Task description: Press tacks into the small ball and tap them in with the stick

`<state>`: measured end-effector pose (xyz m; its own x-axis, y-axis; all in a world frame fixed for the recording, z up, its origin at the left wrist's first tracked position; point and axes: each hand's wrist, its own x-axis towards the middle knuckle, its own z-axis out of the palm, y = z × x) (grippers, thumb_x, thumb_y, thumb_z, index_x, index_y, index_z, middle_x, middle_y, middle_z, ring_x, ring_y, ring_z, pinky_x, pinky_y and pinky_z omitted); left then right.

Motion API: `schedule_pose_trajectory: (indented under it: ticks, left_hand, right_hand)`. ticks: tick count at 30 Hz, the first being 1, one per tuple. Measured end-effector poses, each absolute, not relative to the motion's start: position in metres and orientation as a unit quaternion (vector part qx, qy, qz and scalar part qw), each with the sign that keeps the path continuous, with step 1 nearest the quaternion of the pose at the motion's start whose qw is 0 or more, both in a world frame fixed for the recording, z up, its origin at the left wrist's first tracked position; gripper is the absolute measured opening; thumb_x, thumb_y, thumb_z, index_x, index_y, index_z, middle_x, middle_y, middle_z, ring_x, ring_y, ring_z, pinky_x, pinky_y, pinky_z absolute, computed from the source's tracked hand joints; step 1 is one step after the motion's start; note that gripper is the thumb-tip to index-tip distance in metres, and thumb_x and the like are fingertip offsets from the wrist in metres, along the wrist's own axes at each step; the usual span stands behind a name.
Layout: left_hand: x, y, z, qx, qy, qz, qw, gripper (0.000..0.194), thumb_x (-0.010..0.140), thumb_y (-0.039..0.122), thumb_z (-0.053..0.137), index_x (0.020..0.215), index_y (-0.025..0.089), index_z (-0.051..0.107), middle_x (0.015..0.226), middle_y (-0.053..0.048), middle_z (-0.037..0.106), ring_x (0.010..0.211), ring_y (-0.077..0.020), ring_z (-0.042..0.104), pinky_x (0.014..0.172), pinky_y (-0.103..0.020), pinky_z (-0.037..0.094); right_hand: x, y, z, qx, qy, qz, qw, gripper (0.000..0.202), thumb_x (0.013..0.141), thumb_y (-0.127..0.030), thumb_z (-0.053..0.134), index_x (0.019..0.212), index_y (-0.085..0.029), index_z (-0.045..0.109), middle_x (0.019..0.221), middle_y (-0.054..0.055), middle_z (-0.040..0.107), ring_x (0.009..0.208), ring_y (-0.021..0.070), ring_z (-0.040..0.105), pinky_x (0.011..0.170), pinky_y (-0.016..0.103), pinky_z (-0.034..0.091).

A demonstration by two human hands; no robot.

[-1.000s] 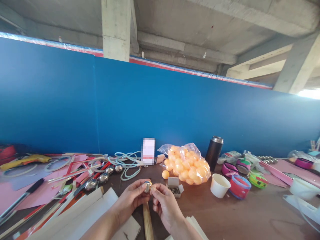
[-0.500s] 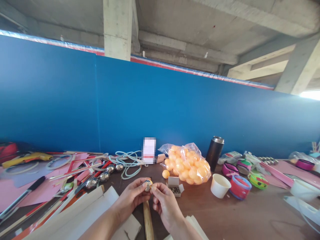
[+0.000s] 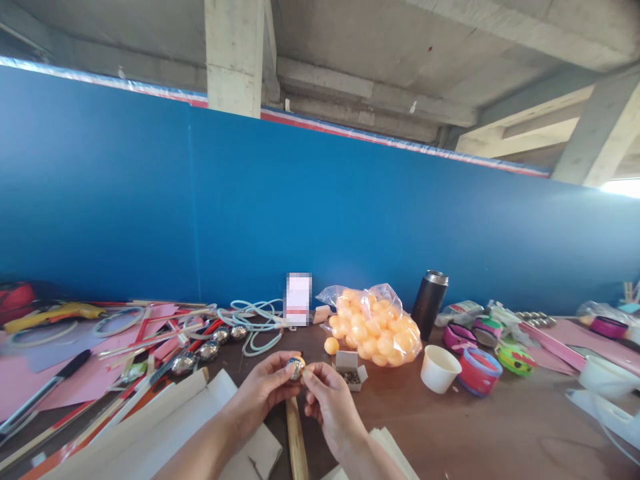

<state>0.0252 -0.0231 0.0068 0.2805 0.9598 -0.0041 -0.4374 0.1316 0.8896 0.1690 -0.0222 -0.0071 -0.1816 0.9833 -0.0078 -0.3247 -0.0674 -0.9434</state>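
Between my two hands is a shiny silver ball (image 3: 296, 369) with a touch of gold or orange at its edge. My left hand (image 3: 270, 381) grips it from the left with thumb and fingers. On the other side, my right hand (image 3: 324, 395) is closed in a pinch at the ball's right edge; anything small between those fingertips is hidden. Below the hands a wooden stick or handle (image 3: 297, 443) lies on the table. Just right of my right hand stands an open small white box (image 3: 351, 373) of tiny metallic pieces.
Beyond the box are a clear bag of orange balls (image 3: 375, 330), a loose orange ball (image 3: 331, 345) and a black flask (image 3: 430, 305). A white cup (image 3: 440, 369) stands to the right. Silver balls (image 3: 209, 350), cables and coloured paper spread across the left. A blue partition (image 3: 320, 200) closes the back.
The silver ball shows slightly more of its face between the fingers. Both hands stay in nearly the same place; the view has shifted a little.
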Motion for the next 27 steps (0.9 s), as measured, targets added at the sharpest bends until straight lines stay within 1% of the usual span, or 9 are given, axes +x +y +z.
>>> schedule_pose_trajectory:
  ticks: [11, 14, 17, 19, 21, 22, 24, 26, 27]
  left_hand:
    - [0.028, -0.028, 0.014, 0.434, 0.335, 0.51, 0.663, 0.035, 0.069, 0.029, 0.064, 0.102, 0.017, 0.06, 0.094, -0.007, 0.063, 0.08, -0.0177, 0.061, 0.077, -0.032, 0.046]
    - [0.029, -0.028, 0.013, 0.418, 0.328, 0.519, 0.67, 0.035, 0.07, 0.029, 0.064, 0.103, 0.017, 0.061, 0.094, -0.008, 0.064, 0.08, -0.0167, 0.061, 0.077, -0.032, 0.046]
    - [0.028, -0.025, 0.01, 0.39, 0.316, 0.538, 0.677, 0.036, 0.07, 0.029, 0.064, 0.103, 0.018, 0.061, 0.097, -0.008, 0.064, 0.081, -0.0169, 0.061, 0.08, -0.032, 0.046]
    - [0.024, -0.021, 0.007, 0.369, 0.308, 0.56, 0.675, 0.036, 0.07, 0.027, 0.064, 0.105, 0.018, 0.061, 0.098, -0.007, 0.064, 0.082, -0.0164, 0.061, 0.082, -0.032, 0.046]
    - [0.019, -0.016, 0.004, 0.354, 0.304, 0.581, 0.667, 0.036, 0.07, 0.026, 0.064, 0.106, 0.019, 0.061, 0.098, -0.006, 0.064, 0.083, -0.0157, 0.061, 0.083, -0.031, 0.046]
    - [0.016, -0.014, 0.003, 0.348, 0.304, 0.588, 0.663, 0.037, 0.07, 0.025, 0.064, 0.107, 0.02, 0.06, 0.098, -0.006, 0.064, 0.083, -0.0158, 0.061, 0.083, -0.031, 0.046]
    - [0.012, -0.011, 0.001, 0.343, 0.301, 0.597, 0.66, 0.039, 0.071, 0.025, 0.064, 0.109, 0.02, 0.059, 0.098, -0.006, 0.065, 0.084, -0.0157, 0.062, 0.083, -0.03, 0.047]
    - [0.01, -0.009, 0.0, 0.34, 0.298, 0.6, 0.66, 0.041, 0.07, 0.024, 0.064, 0.11, 0.021, 0.059, 0.097, -0.006, 0.065, 0.083, -0.0155, 0.062, 0.081, -0.029, 0.048]
    - [0.01, -0.008, 0.0, 0.338, 0.298, 0.6, 0.661, 0.041, 0.07, 0.024, 0.065, 0.111, 0.021, 0.058, 0.097, -0.005, 0.065, 0.082, -0.0154, 0.062, 0.08, -0.029, 0.048]
  right_hand:
    - [0.167, -0.024, -0.008, -0.381, -0.431, 0.616, 0.538, 0.028, 0.067, -0.04, 0.067, 0.074, -0.017, 0.052, 0.056, -0.006, 0.047, 0.044, 0.006, 0.041, 0.045, 0.021, 0.045]
    - [0.165, -0.022, -0.007, -0.379, -0.44, 0.61, 0.539, 0.03, 0.067, -0.042, 0.066, 0.075, -0.018, 0.052, 0.056, -0.006, 0.046, 0.045, 0.0062, 0.039, 0.043, 0.02, 0.043]
    - [0.166, -0.021, -0.006, -0.409, -0.463, 0.585, 0.526, 0.033, 0.069, -0.049, 0.06, 0.076, -0.019, 0.05, 0.057, -0.005, 0.046, 0.042, 0.0065, 0.038, 0.037, 0.019, 0.037]
    - [0.17, -0.024, -0.005, -0.45, -0.519, 0.522, 0.505, 0.033, 0.074, -0.051, 0.053, 0.077, -0.019, 0.05, 0.059, -0.003, 0.05, 0.041, 0.0073, 0.039, 0.037, 0.019, 0.033]
    - [0.174, -0.03, -0.005, -0.494, -0.614, 0.408, 0.462, 0.028, 0.074, -0.047, 0.054, 0.075, -0.02, 0.052, 0.06, -0.001, 0.054, 0.045, 0.0098, 0.045, 0.043, 0.022, 0.032]
    - [0.175, -0.034, -0.005, -0.513, -0.662, 0.34, 0.428, 0.024, 0.071, -0.044, 0.058, 0.074, -0.021, 0.054, 0.06, -0.001, 0.055, 0.05, 0.0118, 0.048, 0.047, 0.023, 0.033]
    - [0.176, -0.042, -0.006, -0.554, -0.72, 0.236, 0.343, 0.026, 0.058, -0.039, 0.069, 0.072, -0.021, 0.056, 0.061, 0.001, 0.058, 0.055, 0.016, 0.052, 0.052, 0.026, 0.032]
    - [0.174, -0.049, -0.006, -0.587, -0.737, 0.184, 0.281, 0.03, 0.049, -0.034, 0.073, 0.071, -0.021, 0.057, 0.064, 0.003, 0.06, 0.057, 0.0201, 0.054, 0.053, 0.028, 0.031]
    - [0.173, -0.051, -0.006, -0.598, -0.736, 0.172, 0.267, 0.03, 0.047, -0.031, 0.072, 0.071, -0.021, 0.058, 0.066, 0.005, 0.06, 0.058, 0.0218, 0.055, 0.054, 0.029, 0.031]
